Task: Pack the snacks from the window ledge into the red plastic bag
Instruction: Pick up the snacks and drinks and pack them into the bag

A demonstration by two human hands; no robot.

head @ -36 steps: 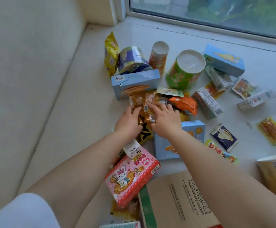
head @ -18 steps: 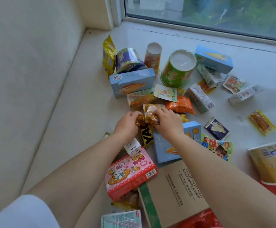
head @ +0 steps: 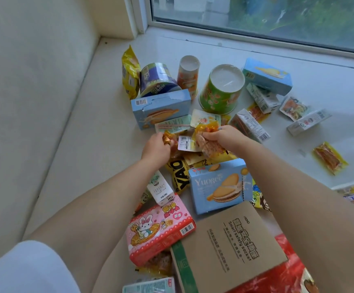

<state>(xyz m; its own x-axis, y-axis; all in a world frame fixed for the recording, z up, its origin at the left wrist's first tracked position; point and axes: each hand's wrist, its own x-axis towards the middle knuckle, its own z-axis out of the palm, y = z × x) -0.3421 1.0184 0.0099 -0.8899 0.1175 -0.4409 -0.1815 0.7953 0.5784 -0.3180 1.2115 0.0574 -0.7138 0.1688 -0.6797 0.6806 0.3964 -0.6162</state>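
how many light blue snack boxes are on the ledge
3. One light blue box lies in front of the purple cup, one sits far right by the window beside the green cup, one lies near, below the hands. Others may be hidden under the pile.

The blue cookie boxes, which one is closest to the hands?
The blue box printed "Yuoger", lying just below the right hand. The torn one sits farther up, and the third is far off by the window.

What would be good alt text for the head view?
Two hands, the left hand and right hand, each grip small orange snack packets above a pile of snacks on a white window ledge. A red plastic bag lies at the bottom edge.
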